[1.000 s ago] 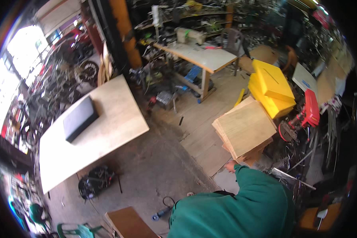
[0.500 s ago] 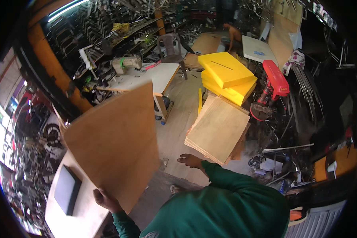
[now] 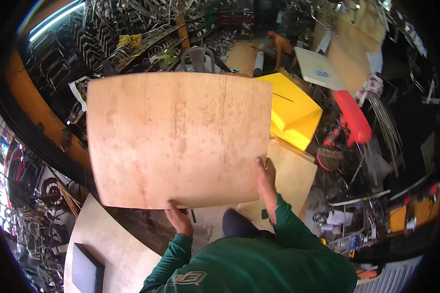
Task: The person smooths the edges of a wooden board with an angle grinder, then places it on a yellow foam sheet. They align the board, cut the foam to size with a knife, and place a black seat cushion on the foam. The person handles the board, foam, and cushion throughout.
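Observation:
A large plywood sheet [image 3: 181, 141], pale brown with darker stains along its grain, is held up broadside in front of me. My left hand [image 3: 179, 221] grips its lower edge near the middle, thumb on the near face. At the lower right edge my right hand [image 3: 266, 183] is closed on the sheet, its fingers partly hidden behind. Past the right hand, partly covered by the sheet, lies a stack of plywood panels [image 3: 296, 171]. Yellow foam blocks [image 3: 298, 110] rest at the far end of that stack.
At lower left, a pale board surface [image 3: 120, 249] carries a dark-sided flat pad [image 3: 87, 268]. Right of the stack stands a red-topped machine [image 3: 353, 117]. Farther back are a grey chair [image 3: 198, 53], a crouching person [image 3: 280, 47] and a white tabletop [image 3: 315, 68]. Metal frames crowd the left.
The sheet has swung from upright at my left to broadside before me, moving rightward and up. My right hand, free before, has taken hold of its right edge.

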`<state>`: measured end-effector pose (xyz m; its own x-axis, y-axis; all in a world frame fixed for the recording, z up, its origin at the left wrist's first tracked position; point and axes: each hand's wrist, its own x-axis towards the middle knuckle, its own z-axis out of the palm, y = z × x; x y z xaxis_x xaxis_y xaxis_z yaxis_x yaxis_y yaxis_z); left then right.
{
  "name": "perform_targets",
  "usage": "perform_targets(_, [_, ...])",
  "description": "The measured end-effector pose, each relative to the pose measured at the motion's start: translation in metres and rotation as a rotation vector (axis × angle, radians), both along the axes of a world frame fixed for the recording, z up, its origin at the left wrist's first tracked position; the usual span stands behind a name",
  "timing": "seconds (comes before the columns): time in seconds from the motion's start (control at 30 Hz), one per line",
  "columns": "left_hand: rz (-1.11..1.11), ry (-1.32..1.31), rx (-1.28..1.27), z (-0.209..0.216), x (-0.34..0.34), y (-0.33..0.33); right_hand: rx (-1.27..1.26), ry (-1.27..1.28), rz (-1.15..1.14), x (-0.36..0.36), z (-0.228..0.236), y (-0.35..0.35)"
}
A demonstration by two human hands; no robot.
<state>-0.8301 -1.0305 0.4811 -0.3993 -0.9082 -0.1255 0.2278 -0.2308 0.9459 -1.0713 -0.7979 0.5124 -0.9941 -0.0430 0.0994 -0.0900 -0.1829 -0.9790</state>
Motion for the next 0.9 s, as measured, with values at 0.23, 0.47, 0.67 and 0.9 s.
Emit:
perform_targets(0.23, [-0.678,-0.499,0.077,-0.053,-0.101,-0.078,0.478,-0.002,0.218,-0.245,-0.06,-0.136])
perform_targets(0.47, [-0.747,-0.826,-0.284,-0.021,-0.129,-0.183,1.009,-0.354,0.27,-0.294,-0.162,-0.169])
perform_targets(0.67, [-0.22,-1.016,-0.403,-0.035,-0.093,-0.295,0.951,-0.587,0.172,-0.248,-0.176,-0.135])
perform_targets(0.9, [-0.287,-1.021,-0.139,-0.134,-0.117,-0.417,0.979,-0.395,0.312,-0.31,-0.161,-0.189])
